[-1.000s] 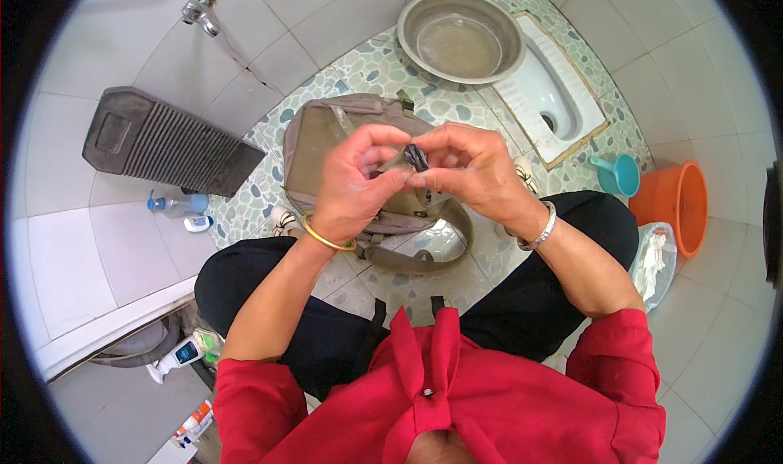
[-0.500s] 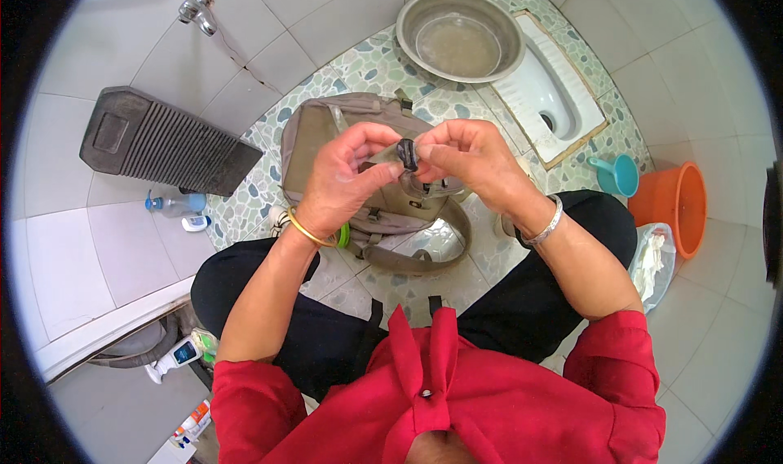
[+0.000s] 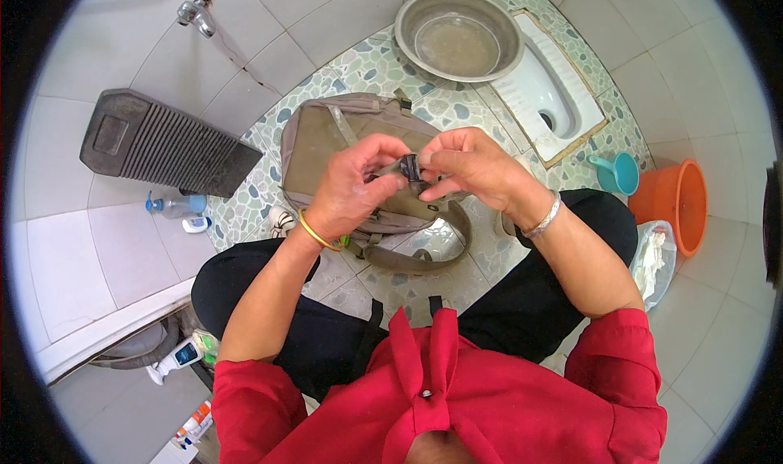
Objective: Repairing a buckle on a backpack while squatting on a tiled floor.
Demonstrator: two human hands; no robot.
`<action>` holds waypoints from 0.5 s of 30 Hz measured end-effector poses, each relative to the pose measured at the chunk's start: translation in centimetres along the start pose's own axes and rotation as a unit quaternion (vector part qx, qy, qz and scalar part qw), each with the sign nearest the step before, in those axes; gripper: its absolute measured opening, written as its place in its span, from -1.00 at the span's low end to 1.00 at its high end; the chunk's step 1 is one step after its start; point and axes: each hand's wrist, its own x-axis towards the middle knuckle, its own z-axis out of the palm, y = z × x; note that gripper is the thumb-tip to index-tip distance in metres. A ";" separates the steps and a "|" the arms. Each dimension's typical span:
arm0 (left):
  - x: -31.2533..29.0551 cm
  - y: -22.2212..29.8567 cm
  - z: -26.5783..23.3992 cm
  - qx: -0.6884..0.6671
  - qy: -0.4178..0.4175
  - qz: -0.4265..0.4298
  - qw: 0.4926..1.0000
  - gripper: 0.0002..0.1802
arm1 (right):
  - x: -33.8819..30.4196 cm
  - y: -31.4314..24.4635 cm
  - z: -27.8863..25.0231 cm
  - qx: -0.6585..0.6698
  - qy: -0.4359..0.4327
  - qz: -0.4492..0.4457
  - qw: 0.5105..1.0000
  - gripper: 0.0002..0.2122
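A black plastic buckle [image 3: 409,167] on a strap is held up over the backpack, between my two hands. My left hand [image 3: 347,183], with a gold bangle at its wrist, grips the buckle's left side between thumb and fingers. On the buckle's other side, my right hand [image 3: 481,170] pinches its edge with the thumb and a finger, while another finger stands apart below. Under both hands lies a grey-brown backpack [image 3: 314,150] on the tiled floor. Its padded shoulder strap [image 3: 457,236] curves toward me. My hands hide part of the bag and the strap.
A black ribbed washboard [image 3: 171,142] leans at the left wall beneath a tap [image 3: 196,15]. Bottles [image 3: 173,206] stand below it. A metal basin [image 3: 461,33] sits beside the squat toilet [image 3: 559,97]. At right are a teal dipper [image 3: 618,174], an orange bucket [image 3: 670,207] and a plastic bag [image 3: 652,264].
The buckle has tilted and shifted slightly lower. My right fingers have spread a little, with one now apart below the buckle. My left hand still grips it.
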 end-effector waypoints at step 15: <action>0.1 0.2 0.9 0.118 0.025 0.098 0.988 -0.58 | 0.3 1.1 1.2 0.021 0.054 -0.001 0.998 -0.86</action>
